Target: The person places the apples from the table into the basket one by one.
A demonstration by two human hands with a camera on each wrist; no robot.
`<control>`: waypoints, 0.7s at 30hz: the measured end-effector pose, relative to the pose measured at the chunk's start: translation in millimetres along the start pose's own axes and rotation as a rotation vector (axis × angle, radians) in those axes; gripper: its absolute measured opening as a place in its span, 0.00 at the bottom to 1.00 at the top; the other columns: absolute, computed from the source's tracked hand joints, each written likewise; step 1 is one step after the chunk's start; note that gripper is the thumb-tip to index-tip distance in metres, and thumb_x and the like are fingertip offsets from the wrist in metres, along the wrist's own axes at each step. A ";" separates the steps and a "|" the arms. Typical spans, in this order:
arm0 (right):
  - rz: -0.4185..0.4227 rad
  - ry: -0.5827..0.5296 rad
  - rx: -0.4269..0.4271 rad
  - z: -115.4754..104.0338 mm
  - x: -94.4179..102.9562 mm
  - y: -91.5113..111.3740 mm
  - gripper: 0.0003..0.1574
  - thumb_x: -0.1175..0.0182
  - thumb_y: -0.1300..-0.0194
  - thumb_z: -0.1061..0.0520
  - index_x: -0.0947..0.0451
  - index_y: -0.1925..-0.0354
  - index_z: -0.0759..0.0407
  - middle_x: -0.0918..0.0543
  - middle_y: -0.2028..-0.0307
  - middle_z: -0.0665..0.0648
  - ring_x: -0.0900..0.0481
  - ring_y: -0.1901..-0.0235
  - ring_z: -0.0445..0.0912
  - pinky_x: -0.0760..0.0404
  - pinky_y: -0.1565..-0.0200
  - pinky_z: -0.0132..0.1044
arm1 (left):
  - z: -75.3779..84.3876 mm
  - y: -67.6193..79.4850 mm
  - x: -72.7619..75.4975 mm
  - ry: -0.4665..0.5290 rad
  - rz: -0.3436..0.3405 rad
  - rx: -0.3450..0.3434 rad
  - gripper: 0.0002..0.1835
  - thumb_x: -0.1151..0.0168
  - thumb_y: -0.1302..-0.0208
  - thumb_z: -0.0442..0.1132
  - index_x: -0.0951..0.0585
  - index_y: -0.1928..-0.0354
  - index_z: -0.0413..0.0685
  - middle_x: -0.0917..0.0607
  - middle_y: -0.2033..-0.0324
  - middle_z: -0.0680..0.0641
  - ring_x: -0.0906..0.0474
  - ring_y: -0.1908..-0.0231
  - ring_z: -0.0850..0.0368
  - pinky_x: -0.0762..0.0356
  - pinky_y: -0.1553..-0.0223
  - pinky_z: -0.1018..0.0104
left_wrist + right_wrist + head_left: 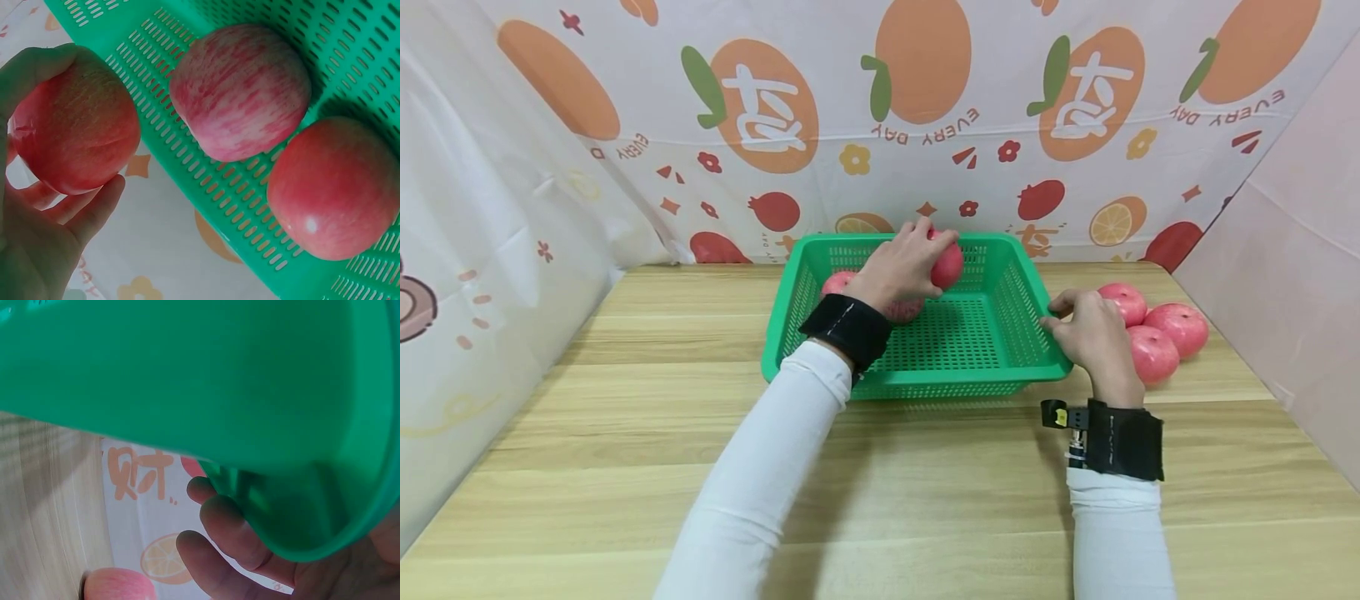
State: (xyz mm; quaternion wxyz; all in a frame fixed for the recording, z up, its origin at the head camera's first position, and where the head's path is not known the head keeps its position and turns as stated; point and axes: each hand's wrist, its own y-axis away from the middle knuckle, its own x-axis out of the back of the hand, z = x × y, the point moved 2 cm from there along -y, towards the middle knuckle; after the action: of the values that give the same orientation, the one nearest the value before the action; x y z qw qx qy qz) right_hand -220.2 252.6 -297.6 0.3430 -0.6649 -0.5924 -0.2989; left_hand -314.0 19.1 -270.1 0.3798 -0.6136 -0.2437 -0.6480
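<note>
My left hand (898,265) grips a red apple (949,265) above the green plastic basket (936,377), its thumb and fingers spread round the fruit. Beneath that hand, a streaked pink apple (240,92) and a redder apple (336,187) lie inside the basket, side by side in the left wrist view. At the basket's right side, my right hand (1093,333) holds the rim. From below, the right wrist view shows curled fingers (231,528) under the rim's corner; the thumb is hidden there.
Three more apples (1152,353) sit grouped on the wooden table (955,500), just right of my right hand. Behind the basket hangs a white fruit-print cloth (850,192), with further pale cloth (482,208) along the left side.
</note>
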 end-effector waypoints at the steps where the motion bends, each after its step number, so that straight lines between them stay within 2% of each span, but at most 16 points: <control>1: 0.000 0.000 0.001 0.0 0.0 0.0 0.18 0.38 0.28 0.61 0.21 0.48 0.76 0.17 0.55 0.73 0.16 0.64 0.61 0.13 0.59 0.53 | 0.7 -0.4 -0.8 0.000 -0.001 -0.002 0.41 0.23 0.42 0.46 0.32 0.28 0.52 0.31 0.37 0.39 0.34 0.39 0.44 0.21 0.46 0.50; 15: 0.012 0.007 0.018 -0.2 0.5 0.5 0.17 0.38 0.29 0.62 0.21 0.49 0.76 0.17 0.56 0.74 0.16 0.63 0.62 0.14 0.58 0.55 | 4.9 -7.0 -11.2 0.016 -0.015 0.003 0.40 0.24 0.41 0.45 0.31 0.29 0.54 0.31 0.39 0.40 0.32 0.42 0.45 0.20 0.47 0.50; 21: 0.006 0.006 0.015 -0.5 0.5 0.0 0.18 0.38 0.29 0.62 0.21 0.49 0.76 0.17 0.56 0.74 0.16 0.63 0.62 0.14 0.57 0.55 | 2.7 -7.0 -15.4 0.050 -0.029 0.003 0.39 0.24 0.41 0.45 0.30 0.28 0.54 0.30 0.40 0.40 0.31 0.41 0.46 0.22 0.44 0.51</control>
State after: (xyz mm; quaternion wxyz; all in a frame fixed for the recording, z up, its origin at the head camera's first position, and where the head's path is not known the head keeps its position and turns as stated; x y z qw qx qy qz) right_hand -220.1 252.5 -296.9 0.3505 -0.6634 -0.5914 -0.2955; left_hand -318.5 28.3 -283.7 0.3771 -0.5931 -0.2439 -0.6683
